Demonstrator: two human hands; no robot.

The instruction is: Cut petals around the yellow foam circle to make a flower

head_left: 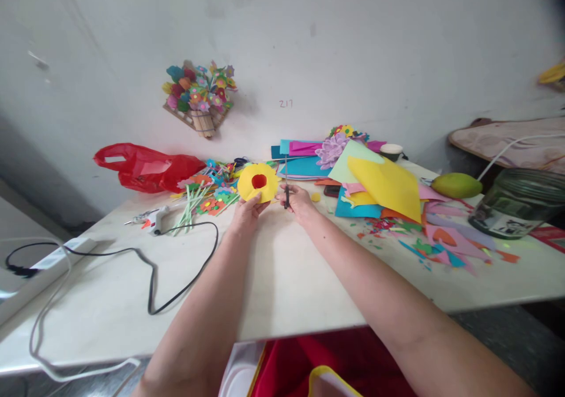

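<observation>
My left hand (245,210) pinches the lower edge of a round yellow foam piece (258,182) with a hole in its middle, held up above the white table (286,279). My right hand (300,202) is closed round the dark handles of a pair of scissors (286,186), whose blades point upward just right of the yellow piece. A small yellow scrap (315,197) lies on the table beside my right hand.
A glue gun (154,217) with a black cord (176,273) lies at the left, behind it a red plastic bag (145,167) and a power strip (57,256). Coloured foam sheets (379,185), scraps (441,241), a green fruit (457,185) and a glass jar (521,206) crowd the right. A paper-flower decoration (200,97) hangs on the wall.
</observation>
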